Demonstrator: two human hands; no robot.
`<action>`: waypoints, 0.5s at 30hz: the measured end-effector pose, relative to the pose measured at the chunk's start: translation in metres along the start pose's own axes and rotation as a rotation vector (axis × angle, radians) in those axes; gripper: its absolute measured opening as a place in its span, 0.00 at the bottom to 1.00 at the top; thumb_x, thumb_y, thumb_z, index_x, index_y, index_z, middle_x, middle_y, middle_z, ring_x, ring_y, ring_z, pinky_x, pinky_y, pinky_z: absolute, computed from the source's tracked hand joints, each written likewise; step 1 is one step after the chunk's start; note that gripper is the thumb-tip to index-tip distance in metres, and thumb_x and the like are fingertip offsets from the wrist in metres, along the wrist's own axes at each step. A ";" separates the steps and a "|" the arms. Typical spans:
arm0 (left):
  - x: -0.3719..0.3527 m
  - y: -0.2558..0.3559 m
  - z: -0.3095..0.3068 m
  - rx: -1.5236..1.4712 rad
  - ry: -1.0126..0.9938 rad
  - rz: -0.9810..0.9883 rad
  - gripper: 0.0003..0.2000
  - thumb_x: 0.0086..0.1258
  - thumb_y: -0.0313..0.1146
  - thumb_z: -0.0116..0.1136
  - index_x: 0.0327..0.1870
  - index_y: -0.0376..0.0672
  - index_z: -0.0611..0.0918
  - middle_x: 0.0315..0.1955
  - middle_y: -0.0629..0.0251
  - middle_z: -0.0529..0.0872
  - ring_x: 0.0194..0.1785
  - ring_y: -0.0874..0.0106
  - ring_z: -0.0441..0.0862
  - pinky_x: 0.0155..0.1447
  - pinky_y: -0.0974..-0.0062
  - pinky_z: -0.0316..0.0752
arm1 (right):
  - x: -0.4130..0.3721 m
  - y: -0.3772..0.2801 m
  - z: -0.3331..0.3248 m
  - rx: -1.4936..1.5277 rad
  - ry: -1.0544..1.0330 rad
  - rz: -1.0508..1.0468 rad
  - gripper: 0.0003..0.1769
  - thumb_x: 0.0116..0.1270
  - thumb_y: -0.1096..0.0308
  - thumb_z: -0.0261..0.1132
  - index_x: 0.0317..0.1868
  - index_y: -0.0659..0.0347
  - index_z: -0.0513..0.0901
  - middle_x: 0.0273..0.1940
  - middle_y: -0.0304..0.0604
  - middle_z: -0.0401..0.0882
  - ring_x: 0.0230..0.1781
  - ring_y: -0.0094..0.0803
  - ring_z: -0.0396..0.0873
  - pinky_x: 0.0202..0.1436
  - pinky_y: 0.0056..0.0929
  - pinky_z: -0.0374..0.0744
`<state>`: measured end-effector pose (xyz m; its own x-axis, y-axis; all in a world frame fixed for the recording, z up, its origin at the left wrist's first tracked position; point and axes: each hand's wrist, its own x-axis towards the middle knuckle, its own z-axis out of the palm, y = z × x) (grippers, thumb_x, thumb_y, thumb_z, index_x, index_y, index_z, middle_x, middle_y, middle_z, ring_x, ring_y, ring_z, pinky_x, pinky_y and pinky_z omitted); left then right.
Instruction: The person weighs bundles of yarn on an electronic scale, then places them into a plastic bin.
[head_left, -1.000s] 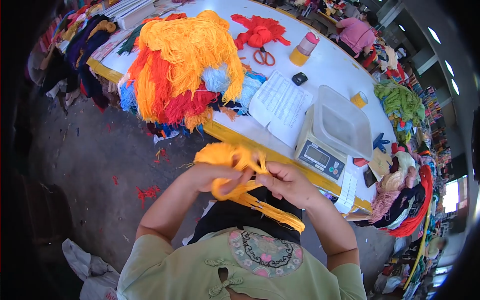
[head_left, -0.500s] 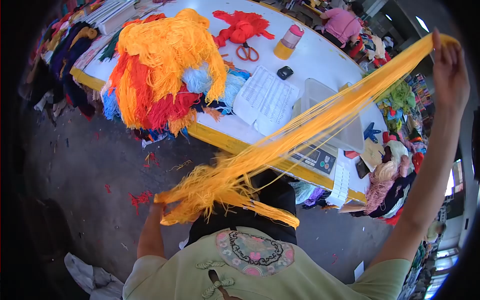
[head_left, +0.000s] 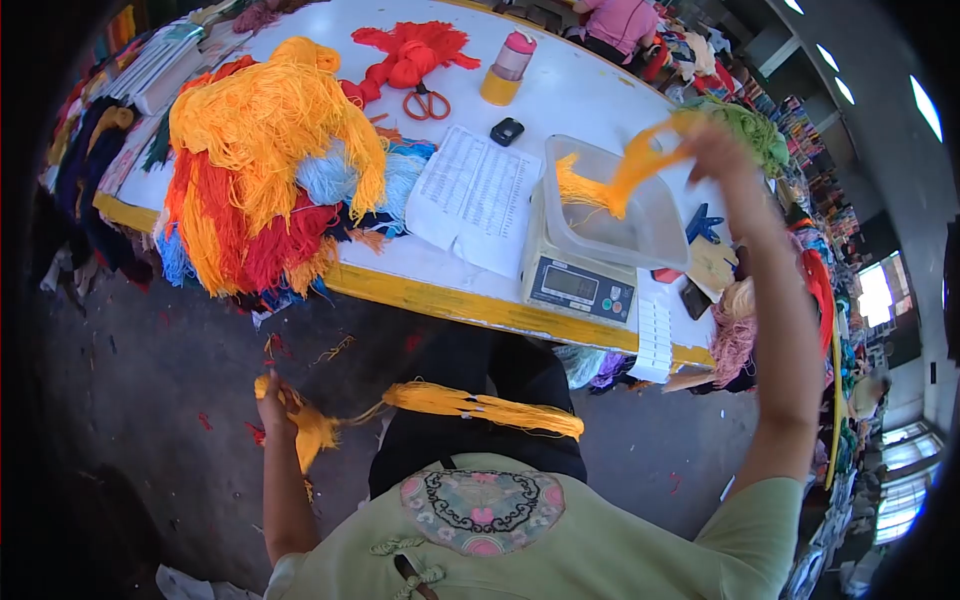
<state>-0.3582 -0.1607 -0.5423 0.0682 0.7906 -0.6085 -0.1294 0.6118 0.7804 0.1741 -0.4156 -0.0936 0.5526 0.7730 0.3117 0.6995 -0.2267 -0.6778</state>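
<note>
My right hand [head_left: 722, 158], smeared by motion, is over the far right of the table with a hank of yellow-orange yarn [head_left: 640, 175] hanging from it. The hank's lower part rests in a clear plastic tub [head_left: 668, 235], which sits on a digital scale [head_left: 578, 287]. Low on the left, my left hand [head_left: 277, 408] is closed around a bunch of yellow-orange yarn [head_left: 316, 430]. A thin strand links that bunch to another yellow-orange hank [head_left: 485, 408] lying across my lap.
A heap of orange yarn [head_left: 270, 125] over red and blue yarn covers the table's left side. Nearby are red yarn [head_left: 425, 52], scissors [head_left: 427, 104], a bottle [head_left: 509, 68], a black fob-like object [head_left: 507, 131] and a printed sheet [head_left: 478, 195]. A person [head_left: 618, 25] sits beyond.
The long yarn stretched between my hands has parted. My right hand has moved left over the tub, laying yarn into it. My left hand has shifted slightly left with its bunch.
</note>
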 end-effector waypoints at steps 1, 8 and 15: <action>-0.015 0.017 0.016 -0.038 -0.013 0.034 0.14 0.73 0.46 0.61 0.30 0.49 0.76 0.15 0.73 0.71 0.13 0.79 0.63 0.19 0.78 0.56 | -0.023 0.042 0.025 -0.366 -0.072 -0.029 0.16 0.73 0.59 0.59 0.53 0.60 0.80 0.37 0.46 0.85 0.32 0.36 0.83 0.40 0.37 0.80; -0.071 0.085 0.056 -0.140 -0.255 0.269 0.16 0.76 0.47 0.57 0.29 0.49 0.74 0.15 0.74 0.71 0.14 0.83 0.60 0.18 0.83 0.50 | -0.161 0.056 0.118 -0.709 0.168 -0.179 0.22 0.61 0.71 0.71 0.56 0.61 0.78 0.54 0.48 0.75 0.30 0.39 0.81 0.29 0.38 0.81; -0.182 0.117 0.121 -0.414 -1.160 0.343 0.22 0.76 0.55 0.53 0.55 0.44 0.79 0.50 0.56 0.79 0.45 0.70 0.80 0.42 0.76 0.76 | -0.197 0.009 0.179 -0.114 0.105 -0.287 0.17 0.61 0.75 0.73 0.51 0.59 0.83 0.52 0.45 0.75 0.30 0.28 0.77 0.31 0.25 0.77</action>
<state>-0.2664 -0.2301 -0.3227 0.7626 0.5926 0.2596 -0.5948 0.4846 0.6414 -0.0092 -0.4637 -0.2805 0.3655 0.7508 0.5502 0.8763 -0.0784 -0.4753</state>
